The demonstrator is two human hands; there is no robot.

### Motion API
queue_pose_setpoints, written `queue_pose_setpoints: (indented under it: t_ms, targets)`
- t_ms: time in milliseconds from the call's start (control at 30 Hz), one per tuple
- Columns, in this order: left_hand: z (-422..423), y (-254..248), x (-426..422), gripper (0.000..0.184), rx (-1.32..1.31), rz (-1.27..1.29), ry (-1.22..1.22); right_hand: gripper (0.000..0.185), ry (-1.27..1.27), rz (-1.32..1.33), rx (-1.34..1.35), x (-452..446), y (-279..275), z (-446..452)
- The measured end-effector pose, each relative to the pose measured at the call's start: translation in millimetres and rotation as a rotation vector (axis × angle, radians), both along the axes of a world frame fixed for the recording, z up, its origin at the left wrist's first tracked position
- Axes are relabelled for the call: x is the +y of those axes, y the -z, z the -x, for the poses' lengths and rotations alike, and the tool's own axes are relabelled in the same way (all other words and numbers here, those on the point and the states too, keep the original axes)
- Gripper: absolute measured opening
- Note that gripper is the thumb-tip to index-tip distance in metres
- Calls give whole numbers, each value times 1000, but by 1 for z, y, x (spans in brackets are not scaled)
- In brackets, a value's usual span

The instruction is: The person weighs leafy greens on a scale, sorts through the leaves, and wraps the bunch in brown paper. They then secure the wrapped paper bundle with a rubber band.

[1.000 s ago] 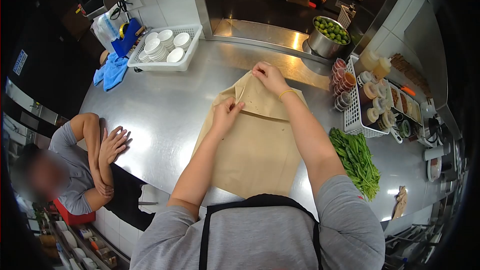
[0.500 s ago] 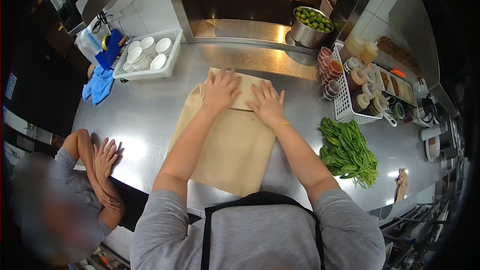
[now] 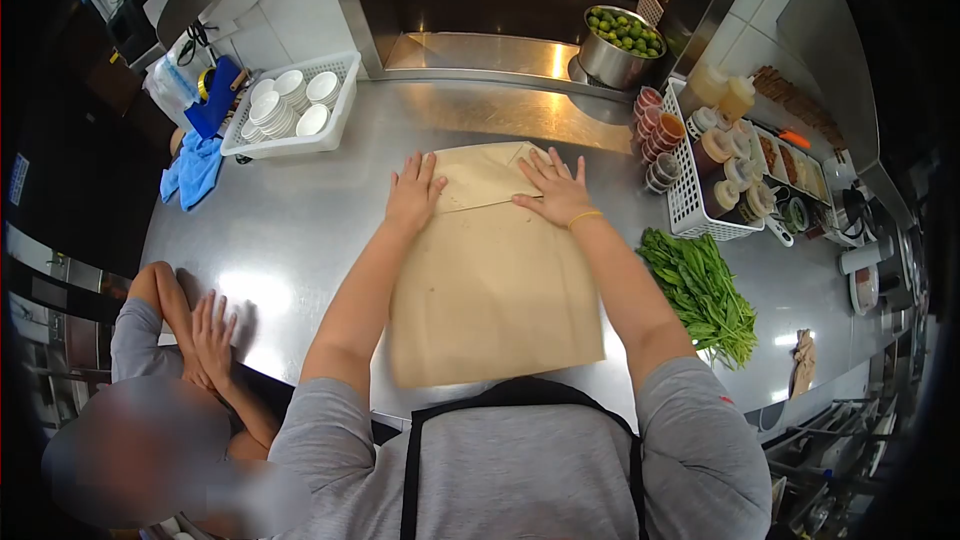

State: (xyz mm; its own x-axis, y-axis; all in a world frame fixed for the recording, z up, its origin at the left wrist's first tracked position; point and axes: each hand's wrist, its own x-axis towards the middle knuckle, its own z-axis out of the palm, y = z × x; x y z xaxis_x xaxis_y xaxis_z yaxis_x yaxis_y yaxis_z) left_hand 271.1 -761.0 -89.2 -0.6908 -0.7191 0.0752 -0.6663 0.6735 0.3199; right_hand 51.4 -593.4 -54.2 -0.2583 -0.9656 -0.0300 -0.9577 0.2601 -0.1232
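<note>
A large brown paper bag [image 3: 495,290] lies flat on the steel counter in front of me, its far end folded over into a flap [image 3: 480,172]. My left hand [image 3: 413,195] rests at the flap's left edge, fingers spread and pointing away from me. On the flap's right corner lies my right hand [image 3: 555,188], also with fingers apart, a thin yellow band at the wrist. Both palms face down, and neither hand grips anything. The near edge of the bag reaches close to my apron.
A white basket of small white dishes [image 3: 345,120] stands back left by a blue cloth [image 3: 192,172]. On the right are leafy greens [image 3: 700,295], sauce cups [image 3: 662,135] and a bottle basket [image 3: 685,202]. A pot of green limes [image 3: 620,58] sits behind. Another person's hand [image 3: 212,335] is at left.
The bag has turned and its near end now lies further right. My left hand has moved left and slightly nearer, my right hand a little right. The other person has shifted.
</note>
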Motion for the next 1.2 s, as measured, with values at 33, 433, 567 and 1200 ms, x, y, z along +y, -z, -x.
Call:
queue_pose_setpoints:
  t_ms: [33, 433, 567, 1200]
  targets:
    - [-3, 2, 9, 59, 39, -23, -24, 72, -2, -109, -61, 0, -10, 1]
    - [-3, -10, 23, 56, -104, 133, 101, 65, 99, 186, -84, -7, 28, -19]
    - [4, -25, 29, 57, -270, 44, 88, 67, 126, 121, -171, -4, 11, -8]
    - [53, -49, 72, 83, -476, -80, 230, 134, 595, -293, -61, 378, -62, 99]
